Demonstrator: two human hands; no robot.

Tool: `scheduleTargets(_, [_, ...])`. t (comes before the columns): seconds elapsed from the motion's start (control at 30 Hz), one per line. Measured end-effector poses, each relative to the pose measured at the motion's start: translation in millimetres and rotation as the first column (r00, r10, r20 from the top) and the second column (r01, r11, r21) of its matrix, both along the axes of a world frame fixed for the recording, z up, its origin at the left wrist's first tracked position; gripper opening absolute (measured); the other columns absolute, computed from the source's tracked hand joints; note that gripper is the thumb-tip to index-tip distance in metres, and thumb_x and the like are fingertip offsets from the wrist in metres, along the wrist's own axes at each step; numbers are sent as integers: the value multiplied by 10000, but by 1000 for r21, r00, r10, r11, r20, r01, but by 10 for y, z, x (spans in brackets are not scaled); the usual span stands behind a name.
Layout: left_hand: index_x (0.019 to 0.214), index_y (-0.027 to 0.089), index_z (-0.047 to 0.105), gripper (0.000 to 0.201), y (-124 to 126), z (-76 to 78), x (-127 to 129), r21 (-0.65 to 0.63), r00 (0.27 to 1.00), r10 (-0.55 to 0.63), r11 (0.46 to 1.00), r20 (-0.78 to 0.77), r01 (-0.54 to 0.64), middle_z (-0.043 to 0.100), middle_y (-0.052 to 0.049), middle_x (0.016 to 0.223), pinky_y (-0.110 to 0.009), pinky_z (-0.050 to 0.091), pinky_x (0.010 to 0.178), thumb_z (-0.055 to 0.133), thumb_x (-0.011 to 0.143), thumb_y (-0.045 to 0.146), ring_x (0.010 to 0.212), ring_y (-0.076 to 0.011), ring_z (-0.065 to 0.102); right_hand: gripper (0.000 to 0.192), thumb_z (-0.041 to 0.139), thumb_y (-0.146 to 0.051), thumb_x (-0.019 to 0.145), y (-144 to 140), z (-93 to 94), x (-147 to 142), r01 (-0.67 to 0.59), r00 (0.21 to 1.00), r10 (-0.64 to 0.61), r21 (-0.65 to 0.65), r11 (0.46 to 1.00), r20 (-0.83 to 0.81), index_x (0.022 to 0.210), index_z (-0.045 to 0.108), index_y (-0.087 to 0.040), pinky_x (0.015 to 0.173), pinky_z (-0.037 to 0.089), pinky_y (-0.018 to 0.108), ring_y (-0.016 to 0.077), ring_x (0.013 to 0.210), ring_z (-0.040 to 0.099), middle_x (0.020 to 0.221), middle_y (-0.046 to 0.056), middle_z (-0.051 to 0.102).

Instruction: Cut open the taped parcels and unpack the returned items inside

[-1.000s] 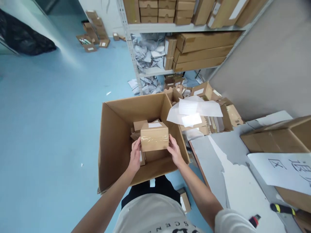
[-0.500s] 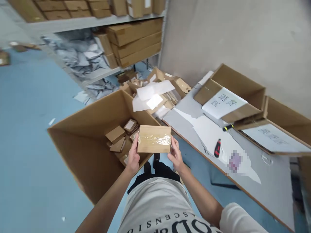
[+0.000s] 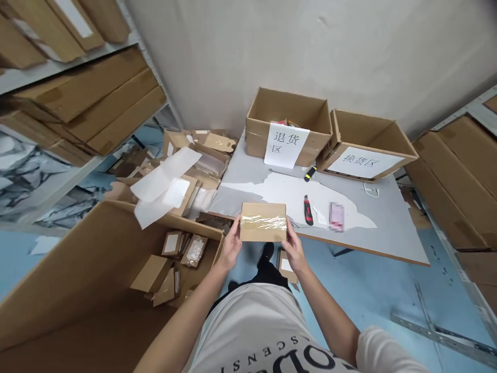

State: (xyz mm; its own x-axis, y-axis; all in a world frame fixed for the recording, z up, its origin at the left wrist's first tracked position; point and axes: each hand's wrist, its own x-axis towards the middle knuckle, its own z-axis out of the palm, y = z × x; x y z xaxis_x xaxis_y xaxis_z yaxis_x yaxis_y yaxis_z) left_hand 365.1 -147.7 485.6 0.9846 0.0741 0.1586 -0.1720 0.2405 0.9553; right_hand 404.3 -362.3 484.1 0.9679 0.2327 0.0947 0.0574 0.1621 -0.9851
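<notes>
A small cardboard box with shiny clear tape across its top is held level in front of my body. My left hand grips its left end and my right hand its right end. Just beyond it is the grey table, where a red and black utility knife lies on a torn white sheet. Farther back on the table is a yellow and black cutter. A blurred pinkish item lies right of the utility knife.
Two open cartons with handwritten labels, a left one and a right one, stand at the table's back. A large open carton with several small boxes is at my left. Discarded cardboard is heaped behind it. Shelves flank both sides.
My view has turned right toward the table, so the large carton has shifted left and the right-hand shelf has appeared. Both hands still hold the taped box.
</notes>
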Motion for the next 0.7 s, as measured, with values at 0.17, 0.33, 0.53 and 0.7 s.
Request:
scheduleTargets(0.17, [1478,179,290,876,-331,-118,848,62,998,-9,998,-63,13,257,-122,1546,-439,158,1184,534,791,664,1437,-312,174,838,653,-525,769,-351,-165,667,37,998,-36,32,999,-48,1479,294,-262,1179,192,456,268,1435,214,1562,31,231])
scheduleTargets(0.33, [1447,178,354,882,-523,-196,1580,165,989,72,985,-131,-50,286,-119,1537,-421,124,1191,551,758,692,1434,-307,196,901,631,-573,763,-576,-229,1311,-38,994,37,-8,999,-102,1500,229,-246,1172,193,445,253,1450,153,1580,55,158])
scheduleTargets(0.53, [1474,188,294,848,-647,-346,2081,199,977,72,979,-202,-31,229,-94,1560,-406,131,1190,507,807,666,1445,-275,166,947,580,-634,767,-707,-336,1841,-88,989,76,-87,992,-126,1514,157,-234,1147,244,460,248,1447,173,1579,79,162])
scheduleTargets(0.7, [1481,199,276,845,-602,-554,2280,168,955,97,984,-279,-51,219,-87,1564,-418,177,1178,480,815,677,1437,-279,196,1002,533,-689,763,-661,-493,2062,-119,986,100,-144,982,-134,1521,85,-211,1152,232,440,238,1452,154,1591,84,83])
